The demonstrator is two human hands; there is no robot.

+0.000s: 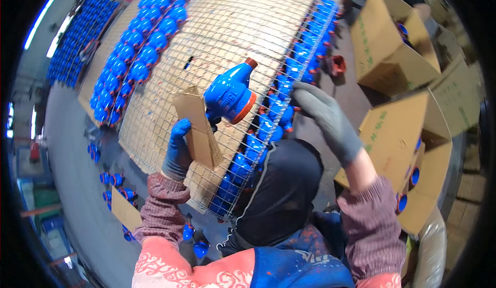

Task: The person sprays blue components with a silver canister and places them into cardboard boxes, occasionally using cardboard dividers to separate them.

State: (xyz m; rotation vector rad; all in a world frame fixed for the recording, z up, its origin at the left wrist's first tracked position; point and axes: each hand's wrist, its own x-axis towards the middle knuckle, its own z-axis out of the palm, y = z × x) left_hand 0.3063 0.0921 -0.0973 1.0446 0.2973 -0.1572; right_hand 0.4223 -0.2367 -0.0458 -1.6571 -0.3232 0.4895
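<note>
My left hand [179, 151], in a blue-and-grey glove, grips a small stack of brown cardboard pieces [199, 135]. Against their far side is a glossy blue pipe fitting [227, 94] with orange-brown ends, above the wire mesh [217, 40]. Whether the fingers also hold that fitting is hidden by the cardboard. My right hand [323, 120], in a grey glove, is at the mesh's right edge with its fingers stretched out and nothing visible in them. Close by its fingertips, a row of blue fittings [266, 128] lies along that side behind the wires.
Double rows of blue fittings [137, 45] stand along the board's left side. Open cartons [382, 45] are on the right, some with fittings inside. A red part [337, 66] lies on the floor near them. Loose fittings and a cardboard sheet [125, 209] lie at lower left.
</note>
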